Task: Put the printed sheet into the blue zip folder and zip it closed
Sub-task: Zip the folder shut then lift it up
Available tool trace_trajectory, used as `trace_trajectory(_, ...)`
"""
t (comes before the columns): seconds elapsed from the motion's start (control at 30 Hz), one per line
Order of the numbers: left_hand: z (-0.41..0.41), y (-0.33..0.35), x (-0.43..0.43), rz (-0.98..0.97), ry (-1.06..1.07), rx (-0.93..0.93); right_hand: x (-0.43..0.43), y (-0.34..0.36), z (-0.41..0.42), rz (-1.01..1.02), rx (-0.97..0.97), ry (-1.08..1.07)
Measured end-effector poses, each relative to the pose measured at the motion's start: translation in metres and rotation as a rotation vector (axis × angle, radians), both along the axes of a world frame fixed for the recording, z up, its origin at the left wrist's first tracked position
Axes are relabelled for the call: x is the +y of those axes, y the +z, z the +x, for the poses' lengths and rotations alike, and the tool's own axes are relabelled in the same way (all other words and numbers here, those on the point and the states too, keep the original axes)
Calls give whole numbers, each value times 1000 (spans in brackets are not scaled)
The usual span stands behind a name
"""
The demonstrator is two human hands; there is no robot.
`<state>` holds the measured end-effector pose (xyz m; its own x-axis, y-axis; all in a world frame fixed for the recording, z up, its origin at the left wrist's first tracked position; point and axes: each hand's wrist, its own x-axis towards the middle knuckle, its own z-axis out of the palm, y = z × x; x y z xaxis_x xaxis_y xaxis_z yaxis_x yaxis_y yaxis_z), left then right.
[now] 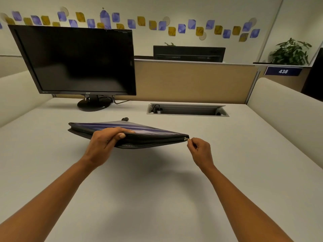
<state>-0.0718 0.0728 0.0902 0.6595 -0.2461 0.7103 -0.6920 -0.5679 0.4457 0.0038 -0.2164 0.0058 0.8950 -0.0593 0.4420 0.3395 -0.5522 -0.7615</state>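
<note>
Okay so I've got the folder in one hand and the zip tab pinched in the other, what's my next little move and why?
Probably draw the zipper pull leftward along the near edge toward your left hand. Your right hand pinches it at the blue zip folder's right corner, the edge to its left gapes open, and your left hand braces the folder.

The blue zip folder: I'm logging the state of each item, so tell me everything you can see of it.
The blue zip folder is flat, with a glossy blue-purple face and dark fabric edging carrying the zip. It is held tilted above the desk, its near edge raised. The left hand grips that edge, thumb on top. The right hand pinches the metal zip pull at the right corner. The near edge gapes slightly, teeth showing. No sheet is visible.
</note>
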Motion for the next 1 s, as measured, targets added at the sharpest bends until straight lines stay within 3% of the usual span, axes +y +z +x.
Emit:
trace_trajectory(0.37,-11,5,-1,-33,-6,113,-5,1,13,-57,17,-78)
trace_trajectory(0.63,-5,-7,-7,-36,10,-22,1,-7,1,99,125,-78)
trace_trajectory(0.8,-3,-9,-28,-38,71,-56,21,-10,-28,270,244,39)
trace_trajectory(1.0,1,-12,-76,37,166,-74,76,-7,-70,420,338,385)
